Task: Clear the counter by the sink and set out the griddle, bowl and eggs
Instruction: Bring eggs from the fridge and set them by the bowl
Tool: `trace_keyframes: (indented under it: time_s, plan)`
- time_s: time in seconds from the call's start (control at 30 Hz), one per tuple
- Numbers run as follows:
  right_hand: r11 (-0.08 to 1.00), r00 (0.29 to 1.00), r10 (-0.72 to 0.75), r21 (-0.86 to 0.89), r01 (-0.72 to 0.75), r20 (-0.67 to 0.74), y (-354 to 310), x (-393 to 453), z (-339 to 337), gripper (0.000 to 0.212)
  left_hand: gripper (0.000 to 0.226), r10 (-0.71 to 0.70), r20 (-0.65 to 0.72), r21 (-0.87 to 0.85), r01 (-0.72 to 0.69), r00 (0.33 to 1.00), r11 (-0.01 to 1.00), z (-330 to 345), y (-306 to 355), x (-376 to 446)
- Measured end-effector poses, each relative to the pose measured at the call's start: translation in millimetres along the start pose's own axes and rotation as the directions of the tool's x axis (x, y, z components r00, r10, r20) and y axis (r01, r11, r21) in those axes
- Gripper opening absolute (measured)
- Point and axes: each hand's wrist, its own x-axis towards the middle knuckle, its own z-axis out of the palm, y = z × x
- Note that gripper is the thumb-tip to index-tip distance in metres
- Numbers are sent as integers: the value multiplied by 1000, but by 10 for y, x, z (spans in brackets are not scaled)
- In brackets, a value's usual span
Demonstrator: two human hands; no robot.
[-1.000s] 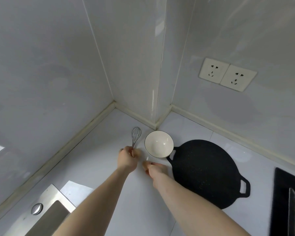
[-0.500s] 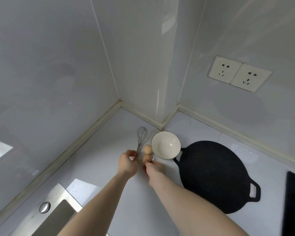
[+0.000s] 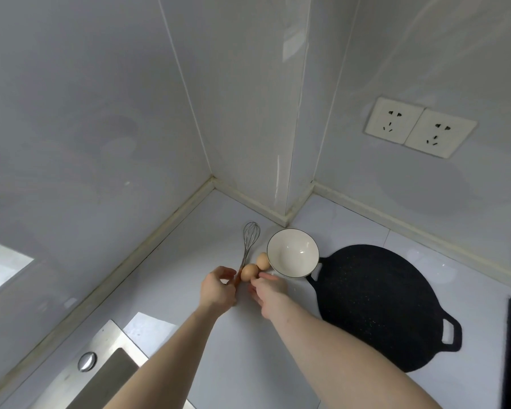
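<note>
- Two brown eggs sit on the white counter (image 3: 165, 293) in the middle of the frame. The nearer egg (image 3: 248, 272) is right between our hands, and the farther egg (image 3: 262, 260) rests against the bowl's left side.
- Our left hand (image 3: 219, 290) is loosely curled, fingertips at the whisk (image 3: 250, 240) handle. We honestly can't tell if it's gripping it.
- Our right hand (image 3: 267, 293) has relaxed fingers reaching to just below the nearer egg, not wrapped around it.
- The white bowl (image 3: 292, 252) stands upright, just above the right hand.
- The black griddle (image 3: 375, 305) lies flat to the right, its handle touching the bowl.
- The sink (image 3: 101, 370) corner shows at lower left.
</note>
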Motion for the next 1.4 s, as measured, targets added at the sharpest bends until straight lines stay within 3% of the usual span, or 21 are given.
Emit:
trace_keyframes:
  time_s: [0.2, 0.6, 0.83, 1.2, 1.4]
  plan:
    - [997, 999, -16, 76, 13, 32, -49, -79, -34, 30, 23, 22, 34, 58, -24, 999, 998, -17, -24, -17]
    - [975, 995, -43, -215, 61, 84, -51, -364, -544, 43, 9, 107, 46, 68, -110, 993, 992, -194, 73, -385]
    - [721, 951, -232, -621, 309, 204, -145, -870, -1186, 41, 19, 227, 158, 172, -253, 961, 952, -330, 41, -895]
    - [494, 856, -418, -715, 495, 305, -196, -1868, -2002, 38, 24, 332, 221, 255, -383, 917, 888, -298, 293, -1699]
    - [491, 795, -570, -689, 533, 208, -17, -2550, -2958, 37, 30, 468, 379, 322, -588, 798, 742, 320, 628, -2347]
